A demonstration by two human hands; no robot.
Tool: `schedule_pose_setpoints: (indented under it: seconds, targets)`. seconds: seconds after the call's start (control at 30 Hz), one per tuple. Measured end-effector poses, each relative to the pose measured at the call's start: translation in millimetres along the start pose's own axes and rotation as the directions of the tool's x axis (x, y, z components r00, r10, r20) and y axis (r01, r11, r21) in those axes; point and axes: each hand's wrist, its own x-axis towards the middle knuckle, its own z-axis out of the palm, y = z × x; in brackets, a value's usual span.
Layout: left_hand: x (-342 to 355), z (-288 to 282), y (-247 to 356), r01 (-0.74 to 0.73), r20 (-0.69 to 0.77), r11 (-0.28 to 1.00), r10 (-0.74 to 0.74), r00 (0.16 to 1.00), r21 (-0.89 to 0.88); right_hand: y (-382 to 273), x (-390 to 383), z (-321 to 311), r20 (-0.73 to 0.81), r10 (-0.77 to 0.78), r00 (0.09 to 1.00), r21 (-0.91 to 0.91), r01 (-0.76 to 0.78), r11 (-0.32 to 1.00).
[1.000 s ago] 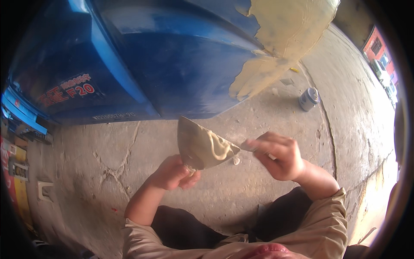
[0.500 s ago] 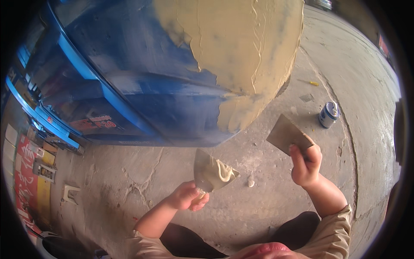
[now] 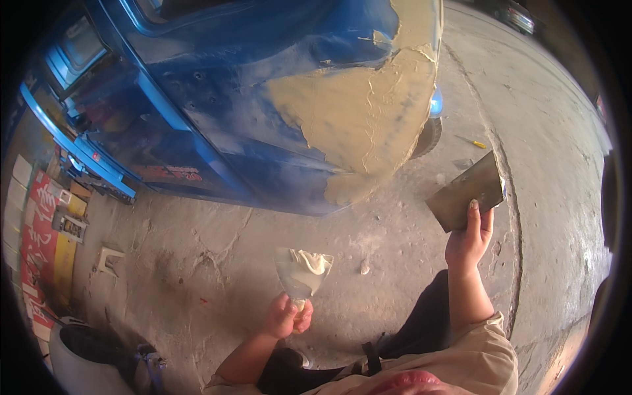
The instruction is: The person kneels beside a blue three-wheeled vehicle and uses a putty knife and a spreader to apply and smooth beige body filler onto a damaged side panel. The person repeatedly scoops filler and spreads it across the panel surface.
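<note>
In my left hand is a putty knife, gripped by its handle with the blade up. A dollop of cream putty lies near the blade's far edge. My right hand pinches a flat rectangular spreader plate between thumb and fingers. Both tools are held apart over the floor, clear of the vehicle. Ahead of me is a blue vehicle body, its corner covered by a broad, uneven layer of beige filler with raised ridges.
A yellow-handled screwdriver lies on the cracked concrete floor. A white stool and a red sign are at the left. At lower left stands a grey rounded container. A car is parked far right.
My right hand has moved right and up with the spreader, which now hides the can. My left hand has drawn slightly lower, turning the putty knife upright. More of the vehicle shows.
</note>
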Motion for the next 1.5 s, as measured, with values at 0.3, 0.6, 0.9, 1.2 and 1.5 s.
schedule_pose_setpoints:
  seconds: [0.3, 0.6, 0.9, 1.2, 1.5]
  targets:
    - [-30, 54, -17, -0.093, -0.289, 0.993, 0.11, 0.951, 0.071, -1, 22, -15, 0.015, 0.21, 0.978, 0.113, -0.21, 0.971]
    - [-25, 116, -1, -0.343, -0.482, 0.938, 0.323, 0.814, 0.05, 17, 1, -39, 0.0, 0.584, 0.811, 0.263, -0.564, 0.783]
    - [0, 118, 12, -0.38, -0.388, 0.904, 0.426, 0.817, 0.195, 18, 25, -66, -0.02, 0.67, 0.742, 0.253, -0.645, 0.721]
    - [73, 104, 37, -0.543, -0.341, 0.829, 0.554, 0.76, 0.135, 21, 17, -69, -0.032, 0.276, 0.96, -0.089, -0.278, 0.956]
    - [76, 68, 9, -0.552, -0.347, 0.832, 0.534, 0.771, 0.055, 16, 45, -13, 0.604, -0.583, 0.544, -0.36, 0.839, 0.409]
